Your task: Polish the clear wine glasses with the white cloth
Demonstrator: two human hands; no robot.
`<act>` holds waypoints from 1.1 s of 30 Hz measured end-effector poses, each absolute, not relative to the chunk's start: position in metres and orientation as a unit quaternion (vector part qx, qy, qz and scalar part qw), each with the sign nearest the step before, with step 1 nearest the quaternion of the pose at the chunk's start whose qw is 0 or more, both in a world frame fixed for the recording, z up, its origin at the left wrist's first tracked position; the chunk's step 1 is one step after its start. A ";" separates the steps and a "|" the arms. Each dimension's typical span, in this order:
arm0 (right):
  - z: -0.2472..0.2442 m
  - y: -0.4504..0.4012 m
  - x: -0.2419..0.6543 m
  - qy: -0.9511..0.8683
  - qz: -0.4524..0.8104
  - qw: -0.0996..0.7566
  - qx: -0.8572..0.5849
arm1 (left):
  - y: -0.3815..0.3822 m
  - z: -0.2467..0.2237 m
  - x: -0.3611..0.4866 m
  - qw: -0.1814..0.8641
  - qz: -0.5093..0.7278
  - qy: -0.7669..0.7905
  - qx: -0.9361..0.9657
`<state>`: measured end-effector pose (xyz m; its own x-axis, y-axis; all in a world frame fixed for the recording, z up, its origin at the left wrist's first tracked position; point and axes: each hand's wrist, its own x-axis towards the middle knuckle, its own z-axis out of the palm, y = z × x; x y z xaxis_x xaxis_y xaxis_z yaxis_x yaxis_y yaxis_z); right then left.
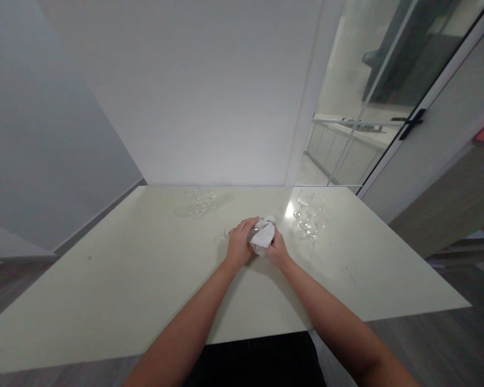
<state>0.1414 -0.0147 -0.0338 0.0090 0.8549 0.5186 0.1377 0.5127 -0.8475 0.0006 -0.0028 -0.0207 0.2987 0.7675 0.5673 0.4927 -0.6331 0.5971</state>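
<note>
Over the middle of the table [145, 279], my left hand [239, 240] is wrapped round a clear stemmed glass [251, 235] lying on its side in the grip. Its foot end pokes out left of my fingers, faint against the tabletop. A crumpled white cloth [263, 238] covers the right end of the glass, where the bowl seems to be. My right hand [278, 249] closes on that cloth from the right side; its fingertips are partly hidden behind the fabric.
Several clear stemmed glasses [306, 217] stand right of my hands, near the back edge. Another group of clear glasses [202, 202] is at the back left. A white wall [218, 107] rises behind the table; a glazed door [358, 107] is at the right.
</note>
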 end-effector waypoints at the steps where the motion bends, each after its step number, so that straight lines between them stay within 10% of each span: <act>1: -0.034 -0.014 0.142 -0.636 0.307 0.592 -0.390 | -0.003 -0.020 0.001 0.156 0.435 0.392 0.795; 33: -0.038 -0.009 0.139 -0.708 0.233 0.531 -0.403 | 0.000 -0.021 -0.001 0.102 0.375 0.407 0.827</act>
<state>0.1387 -0.0089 -0.0381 -0.1119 0.8179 0.5644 0.3235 0.5670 -0.7575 -0.0009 -0.0005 -0.0206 0.3883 0.7489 0.5370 0.5958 -0.6486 0.4737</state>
